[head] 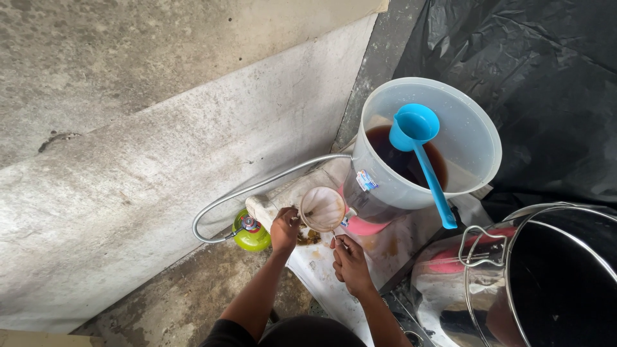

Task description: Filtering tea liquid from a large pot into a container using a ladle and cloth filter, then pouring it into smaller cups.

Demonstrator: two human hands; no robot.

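Observation:
My left hand [285,228] grips the rim of a small translucent funnel [322,209] held just under the side of a large clear plastic bucket [463,138]. Below the funnel, my right hand [350,260] pinches a thin small item, too small to identify. The bucket holds dark brown liquid [392,154]. A blue plastic ladle [418,144] rests in it, its handle hanging over the front rim. What sits beneath the funnel is hidden by my hands.
A stained white surface [321,276] carries the bucket. A flexible metal hose [257,186] runs to a green gas cylinder [252,232] on the floor. A big steel pot [553,276] stands at right. Concrete wall behind, black plastic sheet [546,71] at back right.

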